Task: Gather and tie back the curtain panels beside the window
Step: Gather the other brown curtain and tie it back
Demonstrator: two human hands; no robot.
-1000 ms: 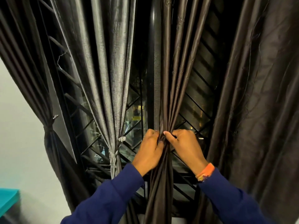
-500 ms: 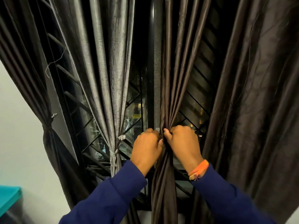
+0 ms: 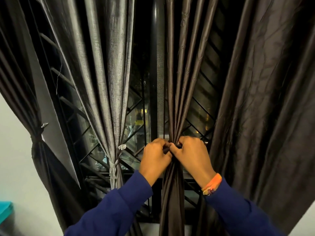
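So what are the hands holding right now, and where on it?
Both the left hand and right hand grip the dark brown curtain panel at its gathered waist, fingers curled round the bunched folds.

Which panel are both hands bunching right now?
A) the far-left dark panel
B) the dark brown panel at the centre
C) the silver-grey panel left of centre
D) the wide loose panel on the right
B: the left hand and right hand grip the gathered dark brown panel at its waist; the silver-grey panel is already tied.
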